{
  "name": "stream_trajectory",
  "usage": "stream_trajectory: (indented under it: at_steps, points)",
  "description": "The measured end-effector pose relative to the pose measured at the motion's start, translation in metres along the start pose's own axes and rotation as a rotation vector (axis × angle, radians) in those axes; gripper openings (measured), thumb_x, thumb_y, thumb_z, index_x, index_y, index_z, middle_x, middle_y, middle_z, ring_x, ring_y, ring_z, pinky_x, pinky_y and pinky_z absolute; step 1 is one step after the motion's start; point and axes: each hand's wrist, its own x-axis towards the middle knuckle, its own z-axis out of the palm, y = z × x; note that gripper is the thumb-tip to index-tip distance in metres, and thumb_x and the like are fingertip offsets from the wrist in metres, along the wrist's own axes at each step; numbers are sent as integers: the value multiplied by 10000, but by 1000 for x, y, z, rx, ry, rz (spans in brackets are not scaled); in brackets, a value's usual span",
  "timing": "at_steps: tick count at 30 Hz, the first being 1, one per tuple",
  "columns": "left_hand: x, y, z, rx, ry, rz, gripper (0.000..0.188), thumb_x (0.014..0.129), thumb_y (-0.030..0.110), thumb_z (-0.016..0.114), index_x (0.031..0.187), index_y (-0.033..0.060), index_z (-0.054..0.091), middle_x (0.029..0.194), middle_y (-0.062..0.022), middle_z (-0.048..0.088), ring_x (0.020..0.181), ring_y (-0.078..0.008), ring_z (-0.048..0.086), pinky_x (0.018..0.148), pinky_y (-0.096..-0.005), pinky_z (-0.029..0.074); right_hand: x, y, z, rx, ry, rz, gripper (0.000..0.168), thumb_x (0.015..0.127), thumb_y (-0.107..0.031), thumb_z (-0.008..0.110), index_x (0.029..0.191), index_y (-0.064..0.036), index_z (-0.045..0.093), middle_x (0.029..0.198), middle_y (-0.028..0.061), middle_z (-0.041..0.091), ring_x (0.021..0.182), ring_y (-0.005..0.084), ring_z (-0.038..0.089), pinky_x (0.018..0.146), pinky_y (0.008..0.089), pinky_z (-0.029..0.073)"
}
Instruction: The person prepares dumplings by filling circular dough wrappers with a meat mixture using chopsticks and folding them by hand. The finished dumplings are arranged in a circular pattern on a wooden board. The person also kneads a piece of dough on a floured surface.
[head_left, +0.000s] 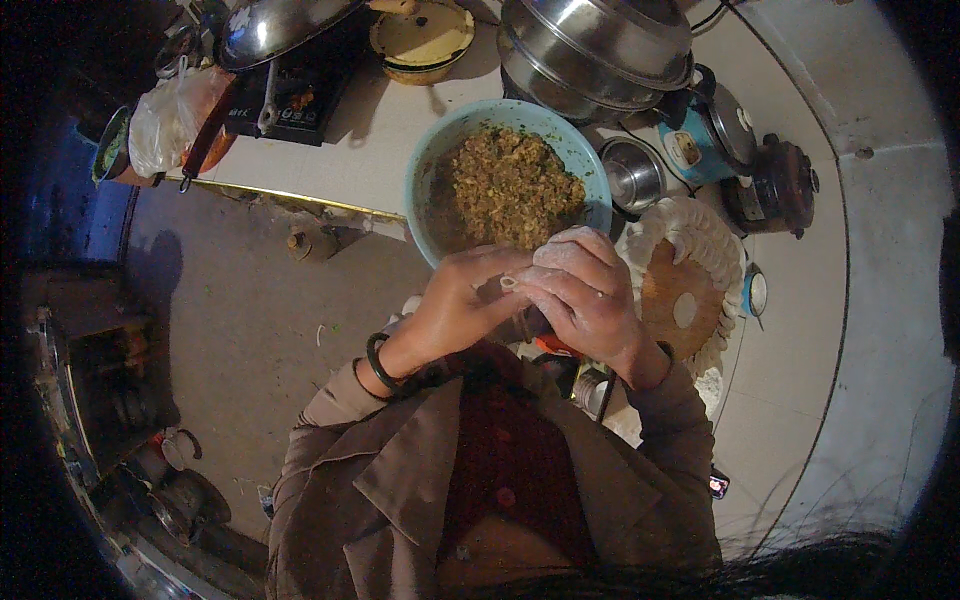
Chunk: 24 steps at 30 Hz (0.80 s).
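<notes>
Floured fingers of my right hand (589, 292) meet those of my left hand (461, 300) in front of my chest. Between them they pinch a small dumpling (509, 283); only a pale folded edge of its dough shows, the rest being hidden by the fingers. Just beyond my hands stands a light blue basin (427, 161) holding a brown minced filling (517, 184) flecked with green. To the right of my right hand is a round wooden board (660, 300). Folded dumplings (724, 240) ring its edge, and one flat dough wrapper (684, 313) lies on its bare middle.
Behind the basin sits a large steel steamer pot (592, 52), with a small steel bowl (632, 176) beside it. Blue (694, 142) and dark (772, 187) electric cookers stand right. An induction cooker (285, 109) and plastic bag (161, 127) are left, near the counter edge (292, 196).
</notes>
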Motion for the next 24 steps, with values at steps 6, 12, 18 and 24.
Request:
stream_trajectory:
  at_steps: [6,12,18,24]
  points:
    - [-2,-5,0,62,21,-10,343,747,73,726,1067,-14,636,983,-189,645,850,-357,637,720,-390,510,11,-5,-1,-19,-71,50,155,731,-96,723,866,-63,656,920,49,611,888,262,589,762,399,480]
    - [3,-1,-3,127,-5,1,324,721,83,717,1015,-18,627,952,-201,636,851,-402,626,714,-420,508,12,-3,-1,-89,-96,-41,105,737,-101,687,824,-67,638,907,39,606,864,248,583,753,393,473]
    - [2,-6,-5,161,-52,-40,286,705,65,694,974,-6,628,927,-218,613,861,-440,595,708,-442,495,15,-1,6,-133,-97,-125,144,729,-116,684,835,-30,636,907,66,599,860,257,582,760,387,477]
    - [3,-17,4,-112,12,-27,217,826,59,671,1025,-13,626,940,-118,674,747,-238,648,671,-368,517,14,-5,2,-97,-79,24,377,765,-205,753,1089,-45,646,1037,113,605,948,287,608,816,397,499]
